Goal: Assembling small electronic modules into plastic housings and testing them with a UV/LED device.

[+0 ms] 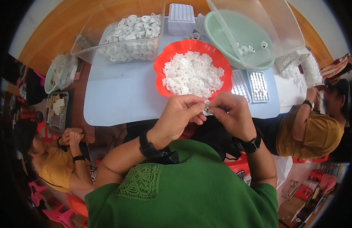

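Green shirt (206,182) fabric is seen nearest, with both forearms extended past it toward the light-blue tabletop (115,95). Just beyond the table's near edge, a small white part (206,103) is held between the two hands, close to the near rim of a red bowl (159,81). It is pinched by the thumb and fingertips of the left hand (179,114); its right side is gripped by the closed thumb and index finger of the right hand (231,114). Flat white pieces (191,74) are heaped in the bowl. At far left, white round parts (136,32) are piled in a clear bin (84,47). At far right, a pale green basin (217,34) is partly overlapped by a tilted clear container (278,26). Small trays (258,86) are laid right of the bowl.
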`<state>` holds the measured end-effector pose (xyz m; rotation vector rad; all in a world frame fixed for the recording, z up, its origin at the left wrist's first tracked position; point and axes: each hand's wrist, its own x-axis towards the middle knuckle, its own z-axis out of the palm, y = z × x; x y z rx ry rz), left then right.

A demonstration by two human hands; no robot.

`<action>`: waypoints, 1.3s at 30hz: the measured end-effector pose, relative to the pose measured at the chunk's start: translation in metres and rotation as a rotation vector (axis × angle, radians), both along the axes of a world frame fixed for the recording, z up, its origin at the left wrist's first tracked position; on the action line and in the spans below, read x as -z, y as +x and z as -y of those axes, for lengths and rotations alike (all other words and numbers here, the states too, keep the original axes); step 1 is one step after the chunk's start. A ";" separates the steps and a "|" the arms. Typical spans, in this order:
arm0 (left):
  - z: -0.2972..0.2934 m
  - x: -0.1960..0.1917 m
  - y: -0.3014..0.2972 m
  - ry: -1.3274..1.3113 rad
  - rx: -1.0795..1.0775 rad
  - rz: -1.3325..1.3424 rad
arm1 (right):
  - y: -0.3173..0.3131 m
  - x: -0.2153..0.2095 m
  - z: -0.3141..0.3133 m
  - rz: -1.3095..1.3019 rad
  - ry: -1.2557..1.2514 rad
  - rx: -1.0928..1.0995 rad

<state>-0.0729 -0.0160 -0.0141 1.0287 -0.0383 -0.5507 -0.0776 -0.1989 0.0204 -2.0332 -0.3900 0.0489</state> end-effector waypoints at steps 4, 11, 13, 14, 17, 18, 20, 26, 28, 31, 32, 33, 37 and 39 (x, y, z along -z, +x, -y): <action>0.001 0.000 -0.001 0.072 -0.001 0.077 | 0.001 0.002 0.000 -0.138 0.052 0.051; 0.002 -0.005 -0.004 0.128 0.022 0.195 | 0.001 0.013 0.003 -0.226 0.231 0.084; 0.001 -0.005 -0.003 0.132 0.026 0.197 | -0.001 0.013 0.001 -0.221 0.268 0.083; 0.000 -0.005 -0.003 0.133 0.029 0.198 | -0.002 0.013 -0.001 -0.217 0.303 0.080; -0.002 -0.007 -0.002 0.051 0.025 0.188 | -0.008 0.007 -0.007 -0.246 0.470 0.074; -0.002 -0.007 -0.003 0.027 0.035 0.170 | -0.009 0.008 -0.006 -0.244 0.472 0.073; -0.002 -0.006 -0.002 0.006 0.047 0.153 | -0.009 0.011 -0.003 -0.211 0.461 0.064; -0.002 -0.001 -0.004 0.008 0.012 0.196 | -0.012 0.012 -0.009 -0.199 0.428 0.076; -0.004 0.001 -0.002 0.019 0.051 0.257 | -0.013 0.013 -0.007 -0.137 0.386 0.084; -0.002 -0.001 -0.002 -0.103 0.007 0.284 | -0.012 0.003 -0.009 0.148 0.211 0.076; -0.003 -0.001 -0.001 -0.101 0.004 0.287 | -0.012 -0.001 -0.010 0.371 0.075 0.063; -0.004 -0.001 -0.001 -0.129 0.023 0.263 | -0.013 0.000 -0.010 0.372 0.077 0.061; -0.007 -0.001 -0.004 -0.074 0.041 0.243 | -0.014 0.007 -0.013 0.696 -0.131 0.035; -0.006 -0.002 -0.008 -0.071 0.026 0.244 | -0.014 0.008 -0.014 0.789 -0.166 0.023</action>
